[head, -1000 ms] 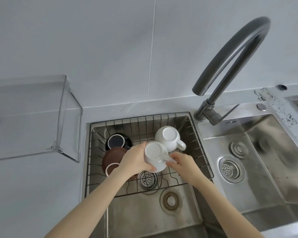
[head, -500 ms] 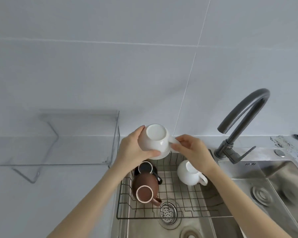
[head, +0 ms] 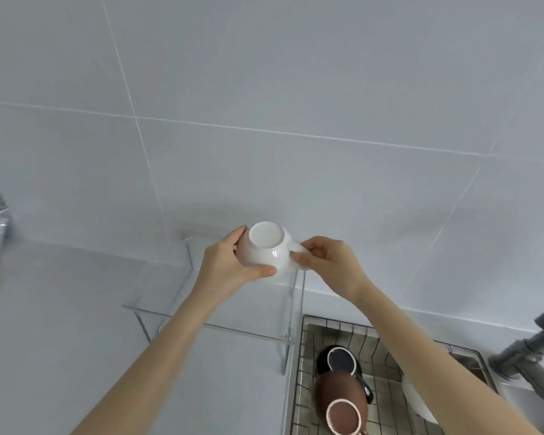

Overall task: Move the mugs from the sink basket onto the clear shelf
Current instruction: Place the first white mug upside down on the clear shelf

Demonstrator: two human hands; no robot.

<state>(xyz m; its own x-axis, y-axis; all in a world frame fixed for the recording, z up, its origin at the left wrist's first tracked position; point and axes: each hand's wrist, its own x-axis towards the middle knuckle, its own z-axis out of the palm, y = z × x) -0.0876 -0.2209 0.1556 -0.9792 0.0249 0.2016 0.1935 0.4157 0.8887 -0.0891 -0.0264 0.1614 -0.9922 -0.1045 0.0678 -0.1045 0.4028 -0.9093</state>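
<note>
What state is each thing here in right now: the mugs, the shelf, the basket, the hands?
White mug: upside down, held by both hands above the shelf.
Left hand: gripping the mug's body.
Right hand: pinching its handle.
Clear shelf: nothing on it yet.
Basket: holds three mugs.
Brown mug: on its side.
Black mug: behind the brown one.
Second white mug: partly hidden by the right arm.

You are working in a home kitchen: a steel sink (head: 305, 340) with wire basket (head: 387, 346), a faucet (head: 528, 356), mugs (head: 343, 394), grey tiled wall (head: 296, 89).
</note>
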